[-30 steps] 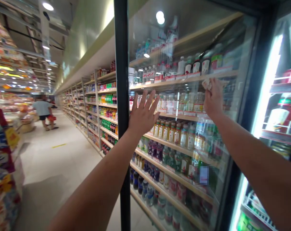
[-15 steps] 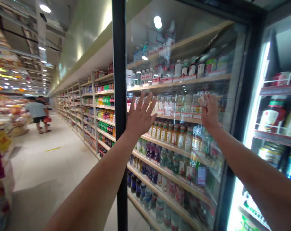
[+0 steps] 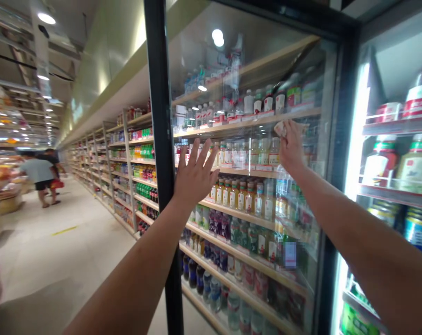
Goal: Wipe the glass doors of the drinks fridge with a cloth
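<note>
Door [image 3: 245,128] of clear glass in a black frame [image 3: 161,116] fills the middle of my view, standing out from a lit cooler [image 3: 399,65] on the right. Long shelves [image 3: 143,180] run along the left side and also show through the glass, lined with rows of bottles [image 3: 249,199]. Inside the cooler, beside a bright white strip light [image 3: 358,135], more drinks stand on racks. Far down the aisle [image 3: 67,260] at left, two people [image 3: 38,171] are close together, one in a light top and dark shorts. My left hand [image 3: 195,179] lies palm forward on the glass near the frame's left upright, fingers spread wide. My right hand [image 3: 291,146], slightly higher and toward the door's right side, grips a cloth [image 3: 279,129], pale and crumpled, at the glass.
</note>
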`<state>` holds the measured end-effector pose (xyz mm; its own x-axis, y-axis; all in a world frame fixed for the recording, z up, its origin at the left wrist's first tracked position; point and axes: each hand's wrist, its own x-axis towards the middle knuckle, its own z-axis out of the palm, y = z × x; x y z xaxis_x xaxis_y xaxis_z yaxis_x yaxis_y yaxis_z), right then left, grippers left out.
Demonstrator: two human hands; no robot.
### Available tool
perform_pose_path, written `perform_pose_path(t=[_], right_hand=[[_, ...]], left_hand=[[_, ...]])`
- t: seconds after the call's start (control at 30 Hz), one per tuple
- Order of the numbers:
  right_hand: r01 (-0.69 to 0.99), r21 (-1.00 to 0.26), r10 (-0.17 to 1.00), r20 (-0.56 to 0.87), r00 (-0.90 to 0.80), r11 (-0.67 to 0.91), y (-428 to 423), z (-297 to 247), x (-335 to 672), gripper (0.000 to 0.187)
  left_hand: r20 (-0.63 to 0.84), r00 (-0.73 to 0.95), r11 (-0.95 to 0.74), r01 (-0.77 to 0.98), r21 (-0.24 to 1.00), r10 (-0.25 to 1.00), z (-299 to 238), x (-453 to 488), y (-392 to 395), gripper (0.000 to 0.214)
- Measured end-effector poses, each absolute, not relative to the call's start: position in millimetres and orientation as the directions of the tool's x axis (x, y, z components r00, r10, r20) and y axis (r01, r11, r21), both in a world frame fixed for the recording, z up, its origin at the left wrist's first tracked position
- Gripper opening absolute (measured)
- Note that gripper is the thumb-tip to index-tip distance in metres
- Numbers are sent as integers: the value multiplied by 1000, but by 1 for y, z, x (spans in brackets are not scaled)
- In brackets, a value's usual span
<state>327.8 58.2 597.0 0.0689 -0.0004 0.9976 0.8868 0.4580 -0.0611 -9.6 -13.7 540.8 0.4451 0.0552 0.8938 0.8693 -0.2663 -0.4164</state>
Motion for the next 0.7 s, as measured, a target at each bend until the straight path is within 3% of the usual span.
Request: perform_pose_path(t=[0.17, 0.7], right_hand=[[903, -110, 13, 993, 115, 416, 57, 607, 308, 59], [918, 67, 27, 996, -84, 390, 49, 624, 272, 57]], left_hand=[[896, 440, -265, 873, -410, 61, 541, -11, -11, 68], [893, 442, -261, 875, -408, 82, 539, -11, -10, 60]])
